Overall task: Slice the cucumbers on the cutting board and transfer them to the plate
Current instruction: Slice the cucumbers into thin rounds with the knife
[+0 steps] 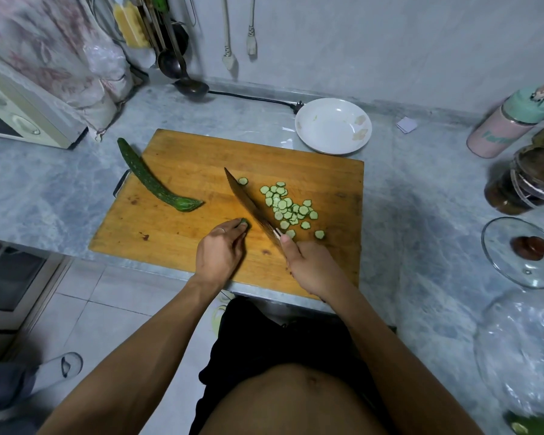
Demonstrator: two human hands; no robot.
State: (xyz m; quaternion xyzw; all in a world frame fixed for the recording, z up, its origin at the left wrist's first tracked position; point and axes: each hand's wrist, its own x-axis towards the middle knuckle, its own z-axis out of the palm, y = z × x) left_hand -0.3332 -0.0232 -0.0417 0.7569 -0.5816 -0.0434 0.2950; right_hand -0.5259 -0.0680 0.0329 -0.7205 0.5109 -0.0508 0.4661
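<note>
Left hand (222, 246) pinches the cucumber stub (244, 223) steady; right hand (308, 266) wraps the knife (252, 207) — slices (288, 207) piled toward the cutting board (201, 158)'s plate-side edge, plate (333, 125) bare.

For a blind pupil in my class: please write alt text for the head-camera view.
A left hand pinches a cucumber stub on a wooden cutting board while the right hand grips a knife. Slices lie right of the blade, a whole cucumber left, a white plate behind.
</note>
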